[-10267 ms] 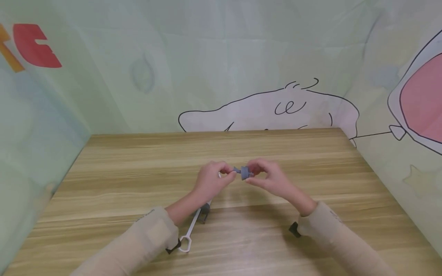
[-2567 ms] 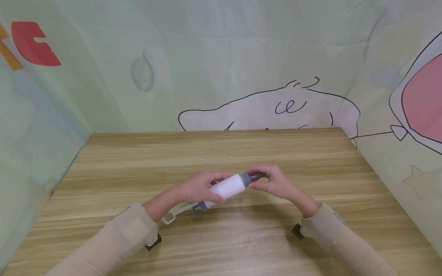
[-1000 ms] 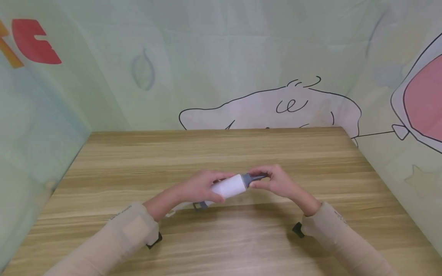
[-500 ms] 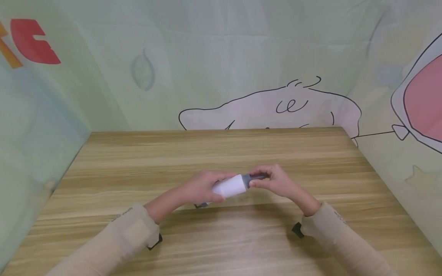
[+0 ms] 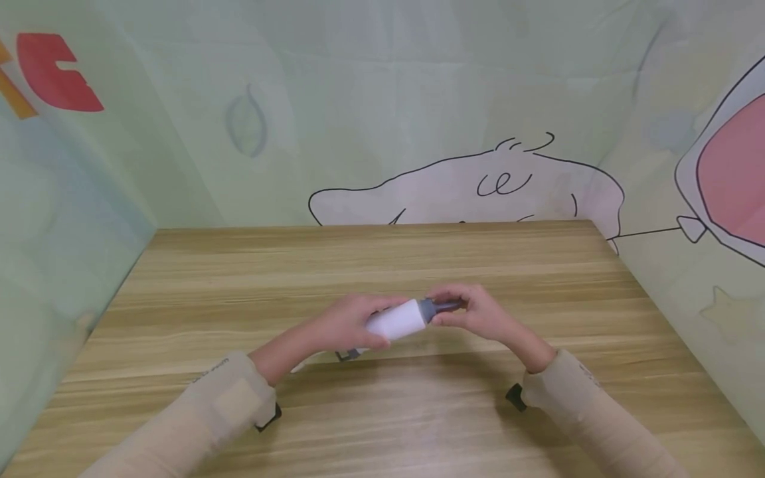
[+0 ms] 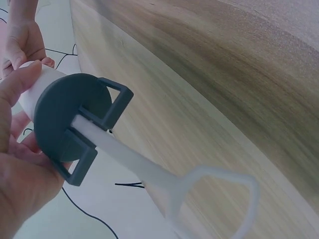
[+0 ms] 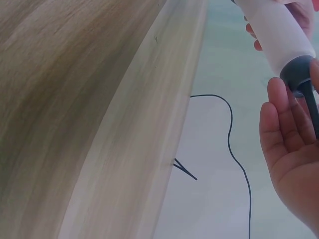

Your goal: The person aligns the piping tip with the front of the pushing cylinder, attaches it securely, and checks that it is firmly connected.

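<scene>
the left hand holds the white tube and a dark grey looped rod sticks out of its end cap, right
Wrong colour: the looped rod is white, as the left wrist view shows. The left hand holds the white tube, and the rod sticks out of its end cap.

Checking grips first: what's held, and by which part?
Left hand grips a white, plastic-looking cylindrical tube around its side; right hand holds its dark grey nozzled cap.

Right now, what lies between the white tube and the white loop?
The dark end disc, then the white rod; the left wrist view shows both.
</scene>
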`<state>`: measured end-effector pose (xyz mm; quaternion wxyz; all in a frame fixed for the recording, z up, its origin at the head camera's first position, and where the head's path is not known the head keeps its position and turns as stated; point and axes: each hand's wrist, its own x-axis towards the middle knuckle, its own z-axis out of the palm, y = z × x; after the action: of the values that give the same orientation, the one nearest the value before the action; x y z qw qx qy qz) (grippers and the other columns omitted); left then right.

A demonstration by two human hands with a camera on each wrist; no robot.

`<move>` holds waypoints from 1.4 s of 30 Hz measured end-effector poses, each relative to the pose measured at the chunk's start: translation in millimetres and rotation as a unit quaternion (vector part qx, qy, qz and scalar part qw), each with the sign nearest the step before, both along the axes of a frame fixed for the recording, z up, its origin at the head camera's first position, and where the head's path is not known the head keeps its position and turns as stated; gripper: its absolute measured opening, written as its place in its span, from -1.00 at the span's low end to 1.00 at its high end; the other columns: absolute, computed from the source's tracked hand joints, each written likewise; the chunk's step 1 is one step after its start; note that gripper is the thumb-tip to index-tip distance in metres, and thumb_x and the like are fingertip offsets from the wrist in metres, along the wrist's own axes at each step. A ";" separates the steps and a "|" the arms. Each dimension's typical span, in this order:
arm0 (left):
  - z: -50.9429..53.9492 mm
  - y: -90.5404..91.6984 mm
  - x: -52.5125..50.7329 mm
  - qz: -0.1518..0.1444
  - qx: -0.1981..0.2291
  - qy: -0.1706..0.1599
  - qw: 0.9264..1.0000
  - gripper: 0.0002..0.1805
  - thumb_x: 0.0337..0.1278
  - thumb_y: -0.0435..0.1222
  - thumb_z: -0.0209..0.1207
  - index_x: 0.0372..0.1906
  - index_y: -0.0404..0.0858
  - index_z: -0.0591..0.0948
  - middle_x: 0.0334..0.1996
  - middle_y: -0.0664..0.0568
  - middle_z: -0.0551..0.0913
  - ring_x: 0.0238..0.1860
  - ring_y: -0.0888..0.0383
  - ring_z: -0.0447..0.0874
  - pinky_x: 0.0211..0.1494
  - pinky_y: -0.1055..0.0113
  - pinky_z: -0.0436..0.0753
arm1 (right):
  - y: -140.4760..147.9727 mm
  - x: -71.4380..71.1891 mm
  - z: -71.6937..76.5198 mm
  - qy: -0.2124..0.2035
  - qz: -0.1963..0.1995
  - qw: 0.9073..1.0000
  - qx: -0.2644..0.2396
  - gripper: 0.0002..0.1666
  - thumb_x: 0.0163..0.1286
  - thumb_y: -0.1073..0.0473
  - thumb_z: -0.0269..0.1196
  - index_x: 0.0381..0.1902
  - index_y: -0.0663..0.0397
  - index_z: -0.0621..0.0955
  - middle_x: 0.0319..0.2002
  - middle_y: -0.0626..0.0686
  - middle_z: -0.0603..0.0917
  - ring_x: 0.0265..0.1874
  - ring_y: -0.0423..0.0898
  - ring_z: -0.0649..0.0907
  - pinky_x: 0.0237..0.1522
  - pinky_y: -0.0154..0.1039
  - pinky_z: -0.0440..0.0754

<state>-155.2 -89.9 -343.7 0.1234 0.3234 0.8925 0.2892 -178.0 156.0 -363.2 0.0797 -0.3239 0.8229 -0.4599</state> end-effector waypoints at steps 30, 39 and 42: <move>0.9 1.6 1.9 0.008 -0.006 -0.018 1.000 -0.30 -0.16 -0.22 0.28 0.22 -0.08 0.34 -0.01 0.05 0.54 -0.21 0.17 0.48 -0.20 0.28 0.49 | 0.3 -0.9 4.7 -0.004 0.021 1.000 -0.014 -0.62 0.01 0.27 0.32 -0.16 0.19 0.53 -0.22 0.12 0.61 -0.30 -0.12 0.60 -0.22 -0.26 0.55; -0.2 2.0 1.0 -0.003 -0.009 0.002 1.000 -0.31 -0.19 -0.22 0.29 0.19 -0.09 0.37 -0.05 0.08 0.57 -0.24 0.20 0.48 -0.22 0.31 0.48 | -0.3 -0.9 4.2 -0.024 -0.014 1.000 -0.005 -0.67 -0.04 0.21 0.36 -0.26 0.18 0.59 -0.28 0.10 0.65 -0.31 -0.17 0.60 -0.24 -0.28 0.54; -0.4 2.6 1.1 -0.006 -0.010 0.005 1.000 -0.31 -0.20 -0.23 0.30 0.19 -0.08 0.37 -0.05 0.07 0.57 -0.25 0.19 0.48 -0.22 0.32 0.48 | -0.3 -0.3 5.0 -0.031 -0.023 0.999 0.008 -0.70 0.01 0.18 0.33 -0.27 0.21 0.60 -0.30 0.11 0.66 -0.33 -0.16 0.60 -0.26 -0.30 0.55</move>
<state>-154.2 -87.3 -344.1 0.1234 0.3290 0.8940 0.2780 -178.3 155.7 -358.2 0.0975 -0.2900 0.8306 -0.4653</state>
